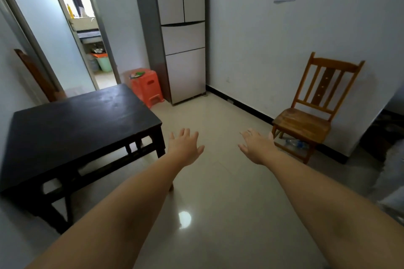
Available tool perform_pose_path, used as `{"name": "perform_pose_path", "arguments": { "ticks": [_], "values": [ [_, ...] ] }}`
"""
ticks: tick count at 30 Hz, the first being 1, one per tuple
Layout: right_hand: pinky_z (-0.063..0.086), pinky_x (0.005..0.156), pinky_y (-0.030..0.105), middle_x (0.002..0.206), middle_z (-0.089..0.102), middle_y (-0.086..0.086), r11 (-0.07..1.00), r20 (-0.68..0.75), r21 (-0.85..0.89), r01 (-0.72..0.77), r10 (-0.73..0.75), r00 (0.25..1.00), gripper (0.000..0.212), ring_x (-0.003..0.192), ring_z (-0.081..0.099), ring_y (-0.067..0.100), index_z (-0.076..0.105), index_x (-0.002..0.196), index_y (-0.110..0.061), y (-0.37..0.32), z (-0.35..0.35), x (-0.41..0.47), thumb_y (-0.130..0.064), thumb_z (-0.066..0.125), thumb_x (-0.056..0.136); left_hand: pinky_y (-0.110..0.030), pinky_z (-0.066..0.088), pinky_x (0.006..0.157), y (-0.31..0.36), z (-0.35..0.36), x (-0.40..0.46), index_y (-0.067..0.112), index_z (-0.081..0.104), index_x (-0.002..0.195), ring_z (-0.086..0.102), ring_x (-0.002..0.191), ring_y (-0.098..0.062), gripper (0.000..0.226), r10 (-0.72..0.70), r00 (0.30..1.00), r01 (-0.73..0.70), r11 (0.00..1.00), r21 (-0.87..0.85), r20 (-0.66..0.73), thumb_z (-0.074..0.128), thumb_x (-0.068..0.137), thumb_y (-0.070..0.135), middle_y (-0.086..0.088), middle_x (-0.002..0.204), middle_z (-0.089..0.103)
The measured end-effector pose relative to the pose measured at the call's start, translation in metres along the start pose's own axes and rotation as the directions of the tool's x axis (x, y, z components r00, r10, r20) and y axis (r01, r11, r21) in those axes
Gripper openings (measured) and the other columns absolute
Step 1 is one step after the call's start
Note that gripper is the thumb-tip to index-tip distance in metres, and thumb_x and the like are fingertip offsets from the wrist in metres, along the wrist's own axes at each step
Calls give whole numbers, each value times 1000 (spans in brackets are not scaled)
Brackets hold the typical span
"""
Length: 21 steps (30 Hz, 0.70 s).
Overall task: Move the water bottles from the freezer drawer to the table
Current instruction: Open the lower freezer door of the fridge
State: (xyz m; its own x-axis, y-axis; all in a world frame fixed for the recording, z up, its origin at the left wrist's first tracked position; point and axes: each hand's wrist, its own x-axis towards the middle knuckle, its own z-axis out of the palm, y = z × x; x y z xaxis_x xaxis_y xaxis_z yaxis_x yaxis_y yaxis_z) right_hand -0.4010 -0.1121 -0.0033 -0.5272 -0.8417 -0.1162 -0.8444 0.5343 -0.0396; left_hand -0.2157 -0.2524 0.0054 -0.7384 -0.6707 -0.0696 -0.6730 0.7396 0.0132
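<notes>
Neither grip holding anything, left hand (185, 148) – right hand (256, 147) outstretched (fingers spread)

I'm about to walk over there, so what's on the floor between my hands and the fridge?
In the head view, only bare glossy beige floor tile lies between the hands (left hand, right hand) and the tall silver refrigerator.

I see an open lane of tiled floor (214, 120) running straight to the closed refrigerator (183, 50). The dark table (76, 124) crowds its left side, the wooden chair (310, 113) stands against the right wall, and an orange stool (148, 87) sits just beside the refrigerator's left.
</notes>
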Motion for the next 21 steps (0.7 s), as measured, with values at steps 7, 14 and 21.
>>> {"name": "perform_pose_path", "arguments": {
  "ticks": [7, 14, 21],
  "values": [
    [11, 114, 59, 160, 12, 4, 994, -26, 95, -54, 56, 998, 57, 146, 18, 26, 15, 152, -25, 10, -41, 154, -47, 26, 100, -54, 12, 118, -32, -42, 163, 20, 22, 149, 18, 145, -28, 61, 63, 995, -64, 998, -13, -78, 34, 97, 50, -10, 156, 23],
    [10, 116, 58, 160, 14, 4, 995, -9, 84, -56, 57, 998, 57, 146, 18, 25, 16, 152, -25, 43, -51, 278, -47, 27, 100, -52, 19, 116, -35, -38, 300, 20, 22, 148, 25, 142, -27, 61, 49, 997, -51, 998, -32, -56, 35, 96, 51, -9, 153, 29],
    [19, 114, 57, 157, 19, 8, 997, -21, 68, -47, 49, 999, 56, 142, 25, 30, 19, 151, -23, 109, -74, 451, -44, 31, 100, -51, 21, 114, -28, -46, 474, 19, 24, 148, 26, 142, -27, 62, -32, 995, 27, 998, -63, -89, 38, 96, 50, -9, 152, 30]
  ]
}}
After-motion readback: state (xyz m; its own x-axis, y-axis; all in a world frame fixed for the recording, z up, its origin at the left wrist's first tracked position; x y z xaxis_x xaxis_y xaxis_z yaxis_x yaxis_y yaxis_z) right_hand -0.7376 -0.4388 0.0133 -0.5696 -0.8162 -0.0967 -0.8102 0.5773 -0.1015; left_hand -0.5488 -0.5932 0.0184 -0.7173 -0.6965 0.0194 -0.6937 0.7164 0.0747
